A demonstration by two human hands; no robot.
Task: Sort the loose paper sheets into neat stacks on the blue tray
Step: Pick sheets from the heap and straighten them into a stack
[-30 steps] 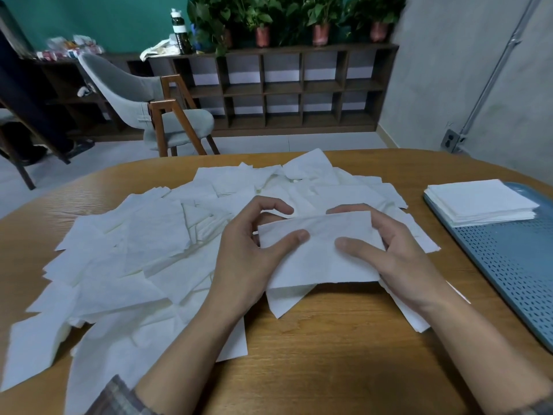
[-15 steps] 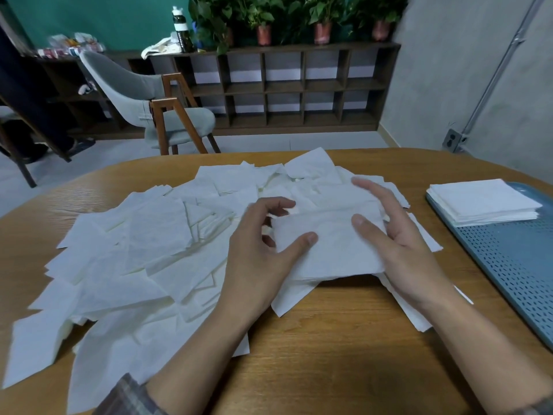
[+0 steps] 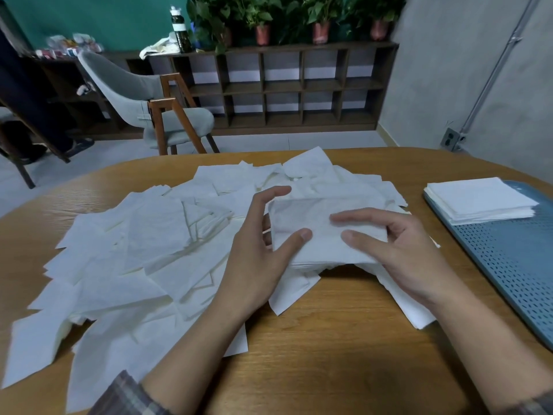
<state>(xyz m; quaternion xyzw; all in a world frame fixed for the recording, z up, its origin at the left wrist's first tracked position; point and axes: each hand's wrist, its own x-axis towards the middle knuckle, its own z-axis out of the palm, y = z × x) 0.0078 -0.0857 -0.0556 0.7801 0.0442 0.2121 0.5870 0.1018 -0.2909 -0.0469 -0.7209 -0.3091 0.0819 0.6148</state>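
Our left hand (image 3: pixel 257 265) and right hand (image 3: pixel 401 253) grip a small bundle (image 3: pixel 299 214) from both sides, apparently squaring it just above the loose pile (image 3: pixel 143 250) on the surface (image 3: pixel 329 354). Next, we judge, it joins the stack (image 3: pixel 478 199) on the tray (image 3: pixel 514 265), kept aligned.

Person is wearing a checked shirt. Left sleeve (image 3: pixel 128 396) is showing grey-blue plaid with thin brownish lines, its cuff ending partway up the forearm. Right sleeve (image 3: pixel 535 407) is showing the same plaid, edge only. Left hand (image 3: pixel 257 259) and right hand (image 3: pixel 398 253) are going uncovered.
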